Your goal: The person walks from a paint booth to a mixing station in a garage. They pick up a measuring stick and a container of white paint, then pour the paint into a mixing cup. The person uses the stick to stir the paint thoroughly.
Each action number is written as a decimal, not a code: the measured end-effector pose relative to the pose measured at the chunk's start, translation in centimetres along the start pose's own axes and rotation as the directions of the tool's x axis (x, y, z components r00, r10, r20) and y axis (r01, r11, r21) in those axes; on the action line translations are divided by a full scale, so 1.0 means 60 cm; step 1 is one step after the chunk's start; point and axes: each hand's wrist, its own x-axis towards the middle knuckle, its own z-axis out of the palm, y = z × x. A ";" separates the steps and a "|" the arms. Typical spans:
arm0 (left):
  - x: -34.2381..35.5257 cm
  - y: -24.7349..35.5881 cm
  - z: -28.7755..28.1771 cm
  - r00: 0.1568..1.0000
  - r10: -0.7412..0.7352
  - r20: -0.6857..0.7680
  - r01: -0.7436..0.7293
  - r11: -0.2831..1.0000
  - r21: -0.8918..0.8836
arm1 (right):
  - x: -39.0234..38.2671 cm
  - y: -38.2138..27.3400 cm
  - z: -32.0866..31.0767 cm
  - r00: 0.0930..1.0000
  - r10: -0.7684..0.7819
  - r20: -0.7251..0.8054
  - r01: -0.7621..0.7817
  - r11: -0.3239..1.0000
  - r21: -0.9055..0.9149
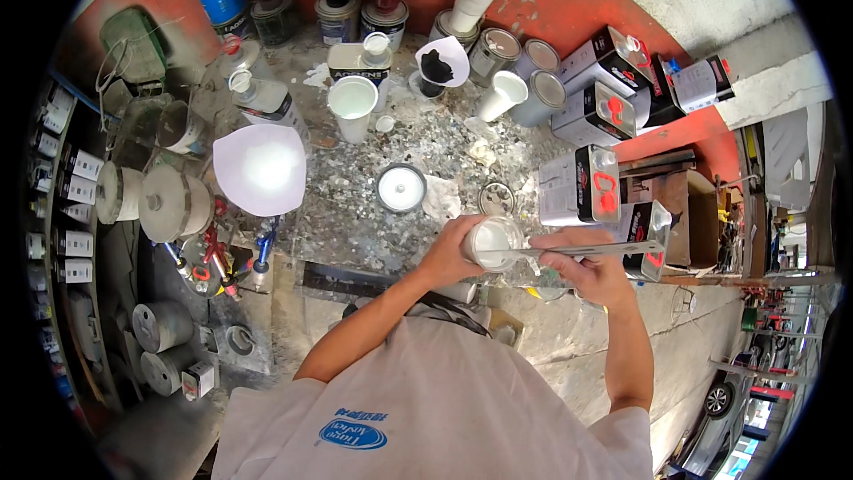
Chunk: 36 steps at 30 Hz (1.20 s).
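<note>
My left hand (451, 253) is wrapped round the side of a clear cup (494, 236) with white liquid in it, held over the bench's near edge. My right hand (582, 267) grips a long flat metal mixing stick (626, 250), its fingers closed on the middle part. The stick lies nearly level, and its left end reaches across the cup's mouth. Just beyond my left hand, a round dark-rimmed container (402, 188) with a white inside sits on the bench. A round metal lid (497, 199) lies past the cup.
The paint-spattered bench (355, 231) carries a white paper cone (259, 171), a white cup (353, 108) and another white cup (503, 96). Rectangular cans (579, 185) stand at the right, paint tins (494, 55) at the back. Spray guns (218, 258) hang at the left.
</note>
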 end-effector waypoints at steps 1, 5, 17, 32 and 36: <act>0.000 0.003 -0.001 1.000 0.009 0.028 -0.010 1.000 0.020 | 0.004 -0.007 -0.008 1.000 -0.030 0.001 0.030 0.998 -0.047; 0.004 0.003 0.000 0.998 0.059 0.002 -0.059 0.996 -0.074 | 0.018 0.007 0.006 0.997 -0.052 -0.057 0.042 0.986 -0.160; 0.000 -0.002 -0.013 0.995 0.041 -0.096 -0.035 0.998 0.060 | -0.016 0.003 0.049 0.950 0.064 -0.306 -0.076 0.997 -0.031; 0.000 0.043 0.010 0.975 -0.200 0.100 0.209 0.974 -0.089 | -0.105 0.130 0.036 0.524 0.081 -0.848 -0.289 0.953 -0.087; 0.004 0.036 0.020 0.980 -0.193 0.056 0.196 0.979 -0.056 | -0.228 0.298 0.030 -0.020 0.031 -0.999 -0.618 0.786 0.037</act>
